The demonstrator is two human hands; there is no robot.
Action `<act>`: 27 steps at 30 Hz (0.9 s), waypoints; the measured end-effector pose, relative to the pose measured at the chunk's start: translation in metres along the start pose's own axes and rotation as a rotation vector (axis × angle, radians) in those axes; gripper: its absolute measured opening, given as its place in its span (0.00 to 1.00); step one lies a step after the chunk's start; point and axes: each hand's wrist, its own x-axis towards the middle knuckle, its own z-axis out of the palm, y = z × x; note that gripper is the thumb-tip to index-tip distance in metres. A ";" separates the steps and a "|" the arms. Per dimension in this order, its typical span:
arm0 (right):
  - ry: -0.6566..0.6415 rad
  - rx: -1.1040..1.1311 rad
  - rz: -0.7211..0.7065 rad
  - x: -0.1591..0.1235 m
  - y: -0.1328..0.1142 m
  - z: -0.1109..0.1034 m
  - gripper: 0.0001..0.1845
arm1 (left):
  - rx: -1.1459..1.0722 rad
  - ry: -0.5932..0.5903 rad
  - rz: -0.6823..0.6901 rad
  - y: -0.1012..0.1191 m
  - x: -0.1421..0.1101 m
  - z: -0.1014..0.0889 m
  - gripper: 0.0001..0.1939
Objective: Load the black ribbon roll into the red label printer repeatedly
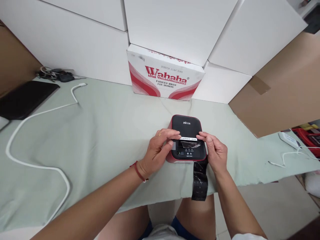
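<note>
A small label printer [186,128] with a black top and red sides sits on the cloth-covered table in front of me. It has a white printed strip across its lid and a clear, shiny piece below that. My left hand [160,148] grips its left side, fingertips over the lid and thumb lower down. At the opposite side, my right hand [215,150] has its fingertips on the lid's right edge, the thumb bent in close. From the printer's front right a glossy black strip [200,183] hangs over the table edge.
A Wahaha carton [165,75] leans on stacked white boxes [170,26] behind. A white cable [37,165] curves along the left, near a black flat item [27,98] and keys [62,75]. At right stand a brown cardboard panel [280,90] and a white power strip [288,140].
</note>
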 end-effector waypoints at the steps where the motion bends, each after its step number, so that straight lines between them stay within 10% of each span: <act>1: 0.005 -0.005 0.014 0.000 -0.002 0.000 0.21 | -0.008 -0.016 -0.018 0.000 0.000 -0.001 0.15; 6: -0.031 -0.029 -0.053 -0.009 -0.020 -0.004 0.22 | -0.067 -0.048 -0.087 -0.005 0.000 -0.006 0.21; 14: -0.196 -0.214 -0.462 -0.048 -0.043 -0.011 0.19 | -0.364 -0.097 -0.435 -0.026 0.004 -0.007 0.58; 27: -0.196 -0.265 -0.484 -0.045 -0.050 -0.017 0.18 | -0.449 -0.151 -0.456 -0.031 0.003 -0.001 0.55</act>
